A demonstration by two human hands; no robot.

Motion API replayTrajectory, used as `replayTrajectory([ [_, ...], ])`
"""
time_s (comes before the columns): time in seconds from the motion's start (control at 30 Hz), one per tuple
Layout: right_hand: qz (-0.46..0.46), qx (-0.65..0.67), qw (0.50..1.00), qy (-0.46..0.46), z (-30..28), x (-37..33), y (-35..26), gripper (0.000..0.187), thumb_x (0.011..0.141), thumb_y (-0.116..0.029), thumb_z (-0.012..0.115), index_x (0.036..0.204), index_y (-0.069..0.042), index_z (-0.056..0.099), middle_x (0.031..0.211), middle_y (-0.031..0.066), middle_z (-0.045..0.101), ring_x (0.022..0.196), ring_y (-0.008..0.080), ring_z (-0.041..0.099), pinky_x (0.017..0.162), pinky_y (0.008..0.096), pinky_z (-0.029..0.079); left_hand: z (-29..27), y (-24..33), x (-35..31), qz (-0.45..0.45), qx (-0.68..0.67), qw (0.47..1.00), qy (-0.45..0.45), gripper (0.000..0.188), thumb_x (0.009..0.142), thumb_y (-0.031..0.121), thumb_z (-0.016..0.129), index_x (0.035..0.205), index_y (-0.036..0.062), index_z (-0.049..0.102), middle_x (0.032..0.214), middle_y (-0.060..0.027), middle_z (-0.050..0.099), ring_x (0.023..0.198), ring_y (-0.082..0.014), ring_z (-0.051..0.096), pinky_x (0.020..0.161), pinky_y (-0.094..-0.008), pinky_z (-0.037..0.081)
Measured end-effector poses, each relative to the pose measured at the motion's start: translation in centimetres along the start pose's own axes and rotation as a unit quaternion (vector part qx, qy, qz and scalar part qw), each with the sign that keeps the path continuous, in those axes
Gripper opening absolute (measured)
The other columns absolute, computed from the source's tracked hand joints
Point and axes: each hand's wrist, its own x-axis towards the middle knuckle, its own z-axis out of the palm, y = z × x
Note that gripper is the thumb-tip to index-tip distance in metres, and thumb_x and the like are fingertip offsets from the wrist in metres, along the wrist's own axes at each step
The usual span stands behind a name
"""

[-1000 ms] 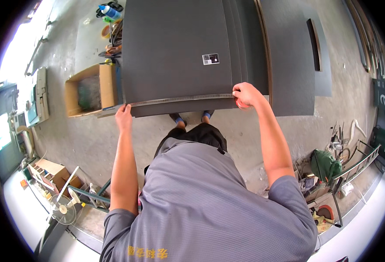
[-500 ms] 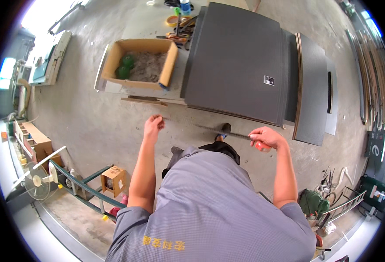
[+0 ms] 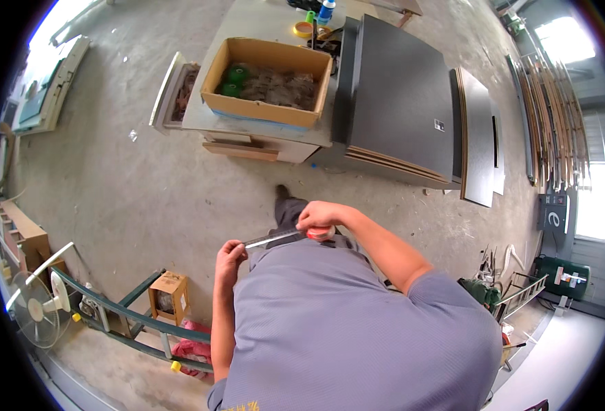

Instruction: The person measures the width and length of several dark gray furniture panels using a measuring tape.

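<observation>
A tape measure [image 3: 321,233] with a red-orange case is gripped in my right hand [image 3: 319,216], close in front of my body. Its pale blade [image 3: 272,239] runs out to the left, tilted a little downward. At the far end, my left hand [image 3: 231,253] is closed, pinching the blade's tip between thumb and fingers. Both hands are low and near my shirt, well apart from the table and the stacked boards.
Ahead, a worktable [image 3: 196,116] bears an open cardboard box [image 3: 264,113] with green spools and grey packets. Dark boards [image 3: 402,103] are stacked to its right. A green metal frame [image 3: 131,314], a fan [image 3: 38,308] and a small carton [image 3: 169,297] stand at the lower left.
My hands have come closer together, and the stretch of blade between them is shorter. My right hand swung left toward my body. The view has shifted, and I have turned slightly.
</observation>
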Motion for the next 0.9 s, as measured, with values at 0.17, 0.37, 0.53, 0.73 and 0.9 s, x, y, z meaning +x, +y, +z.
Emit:
replayTrajectory([
  [0.17,0.024,0.027,0.998,-0.059,2.3,10.5,-9.0,0.026,0.09,-0.028,0.069,0.095,-0.004,0.077,0.083,0.0041,0.071,0.075,0.0147,0.062,0.07,0.0325,0.05,-8.8,6.5,-0.3,0.069,-0.096,0.99,0.071,0.008,0.098,0.014,0.063,0.098,0.0062,0.063,0.076,-0.0002,0.062,0.068,-0.0102,0.06,0.065,-0.025,0.05],
  [0.37,0.02,-0.075,0.98,-0.185,4.7,26.4,-23.9,0.026,0.088,-0.029,0.067,0.092,-0.004,0.075,0.079,0.0044,0.069,0.076,0.0129,0.061,0.069,0.0307,0.049,-23.9,11.5,-1.0,0.109,-0.166,0.965,0.173,0.018,0.101,0.026,0.059,0.096,0.0096,0.061,0.074,-0.0006,0.062,0.064,-0.0138,0.061,0.063,-0.0294,0.05],
  [0.53,-0.07,-0.136,0.963,-0.222,7.1,39.1,-40.9,0.024,0.088,-0.022,0.06,0.096,-0.005,0.075,0.072,-0.0002,0.065,0.062,0.0103,0.056,0.056,0.03,0.044,-37.3,13.2,-5.0,0.014,-0.098,0.928,0.36,0.018,0.099,0.027,0.06,0.098,0.0084,0.061,0.075,-0.0032,0.064,0.059,-0.0145,0.058,0.052,-0.0282,0.046],
  [0.73,-0.083,-0.08,0.96,-0.256,3.1,48.2,-54.4,0.024,0.091,-0.02,0.057,0.1,-0.006,0.074,0.072,-0.0018,0.065,0.059,0.0086,0.052,0.055,0.0297,0.043,-45.3,14.7,-6.8,-0.039,-0.168,0.858,0.484,0.022,0.092,0.026,0.065,0.104,0.0079,0.062,0.076,-0.005,0.065,0.057,-0.015,0.058,0.047,-0.0275,0.044],
  [0.9,-0.06,-0.065,0.973,-0.215,-1.6,55.8,-56.9,0.022,0.095,-0.022,0.058,0.094,-0.005,0.073,0.078,-0.0002,0.068,0.069,0.0089,0.056,0.061,0.0289,0.044,-49.8,18.6,0.3,-0.18,-0.133,0.867,0.446,0.022,0.09,0.026,0.066,0.103,0.0083,0.065,0.077,-0.0058,0.067,0.061,-0.016,0.061,0.051,-0.0307,0.047],
])
